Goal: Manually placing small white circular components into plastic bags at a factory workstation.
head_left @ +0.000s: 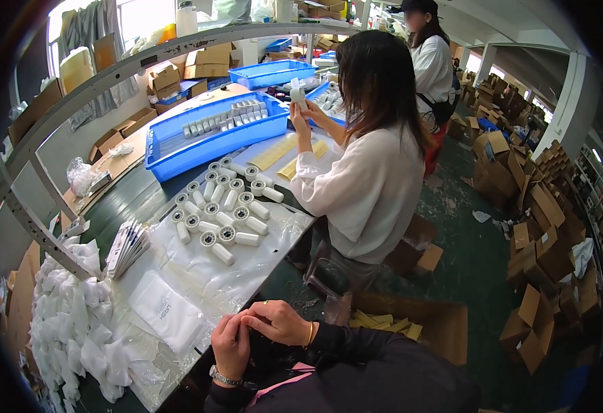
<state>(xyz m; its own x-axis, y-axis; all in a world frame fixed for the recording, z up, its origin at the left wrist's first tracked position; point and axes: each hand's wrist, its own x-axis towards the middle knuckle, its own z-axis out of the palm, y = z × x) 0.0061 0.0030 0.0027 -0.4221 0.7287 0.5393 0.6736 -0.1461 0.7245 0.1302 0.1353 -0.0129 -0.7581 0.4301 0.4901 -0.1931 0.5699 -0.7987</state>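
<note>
My left hand (230, 349) and my right hand (282, 323) meet at the near edge of the table, fingertips pinched together. Whatever they hold, if anything, is too small or hidden to make out. Closest to them lies a flat stack of white printed plastic bags (166, 310) on the plastic-covered tabletop. Further off, a group of white handled pieces with round heads, like shower heads (227, 235), lies loosely on the sheet. Left of the bags, a fanned stack of flat printed cartons or leaflets (127, 249) leans by the metal frame.
A heap of white plastic bags (74, 323) hangs over the table's left side. Beyond the white pieces sits a blue crate (171, 160) with more inside. A co-worker (370, 165) stands right of the table, holding a white piece. An open carton (446, 330) with yellow strips stands right.
</note>
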